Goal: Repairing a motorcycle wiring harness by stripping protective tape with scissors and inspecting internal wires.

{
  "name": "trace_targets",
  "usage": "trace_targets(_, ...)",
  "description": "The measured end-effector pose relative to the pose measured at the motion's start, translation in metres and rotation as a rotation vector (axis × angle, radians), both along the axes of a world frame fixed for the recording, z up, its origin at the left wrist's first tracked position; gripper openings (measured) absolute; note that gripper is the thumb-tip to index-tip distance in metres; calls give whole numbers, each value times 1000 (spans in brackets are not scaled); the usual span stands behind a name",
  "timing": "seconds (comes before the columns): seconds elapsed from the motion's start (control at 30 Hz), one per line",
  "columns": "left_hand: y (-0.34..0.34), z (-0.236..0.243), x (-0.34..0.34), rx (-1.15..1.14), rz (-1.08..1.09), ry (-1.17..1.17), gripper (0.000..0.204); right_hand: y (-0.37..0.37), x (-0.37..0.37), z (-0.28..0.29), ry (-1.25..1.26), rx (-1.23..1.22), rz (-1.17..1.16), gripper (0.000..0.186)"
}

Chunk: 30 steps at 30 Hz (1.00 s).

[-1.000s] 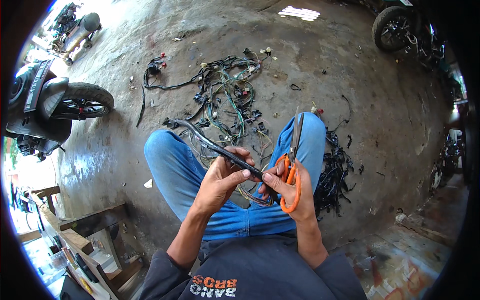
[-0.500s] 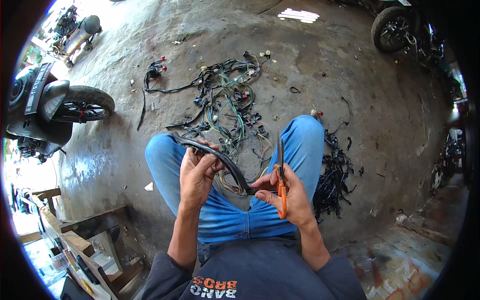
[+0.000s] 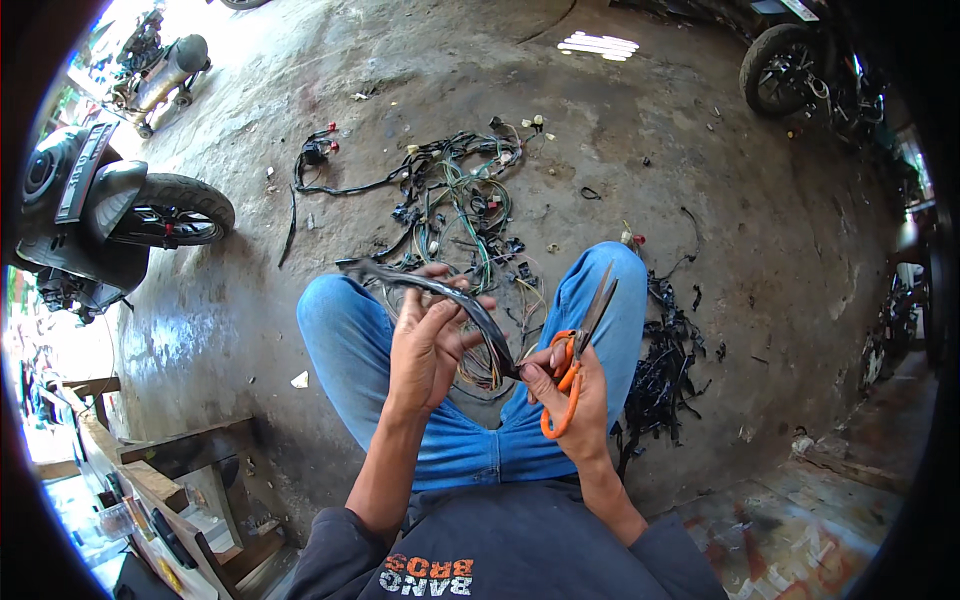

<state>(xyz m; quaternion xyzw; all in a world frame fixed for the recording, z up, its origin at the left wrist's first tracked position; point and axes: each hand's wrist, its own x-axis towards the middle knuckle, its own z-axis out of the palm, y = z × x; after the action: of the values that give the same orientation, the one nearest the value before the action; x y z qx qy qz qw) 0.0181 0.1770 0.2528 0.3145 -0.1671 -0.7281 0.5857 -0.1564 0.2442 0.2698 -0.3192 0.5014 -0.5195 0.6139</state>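
A black-sheathed wiring harness (image 3: 487, 322) arches over my lap, between my knees. My left hand (image 3: 415, 355) supports it along its length, thumb on the near side and fingers behind, loosely curled. With thumb and fingertips, my right hand (image 3: 588, 405) pinches the harness's right-hand end. That same hand also carries scissors with orange handles (image 3: 561, 418), their blades pointing up and away, slightly parted and off the harness. Thin coloured wires (image 3: 480, 378) loop below the sheath. Beyond my knees, a tangle of wires and connectors (image 3: 470, 200) lies on the floor.
Black scraps (image 3: 665, 375) are heaped beside my right knee. A motorcycle wheel (image 3: 180, 208) stands at the left, and another wheel (image 3: 780, 70) at the far right. A wooden frame (image 3: 160, 485) is at the lower left. The concrete floor (image 3: 760, 250) is stained.
The scissors have tilted to the right and their blades show apart. My right hand now pinches the harness end. My left hand has shifted slightly right and its fingers have loosened.
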Motion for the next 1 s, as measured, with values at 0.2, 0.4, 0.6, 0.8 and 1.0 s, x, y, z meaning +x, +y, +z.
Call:
trace_targets(0.2,3,-7,-5,150,-259,-67,41,-7,-2,4,189,-118,1,25)
trace_targets(0.4,3,-3,-11,134,-272,-30,43,-19,-14,20,397,-85,117,25)
trace_targets(0.6,0,2,-9,211,-306,-104,49,-33,-26,25,580,-177,43,23)
trace_targets(0.8,13,11,17,218,-429,-423,50,-97,-109,9,985,-424,-391,22)
trace_targets(1.0,49,5,51,216,-438,-491,47,-153,-238,-49,1032,-350,-549,24)
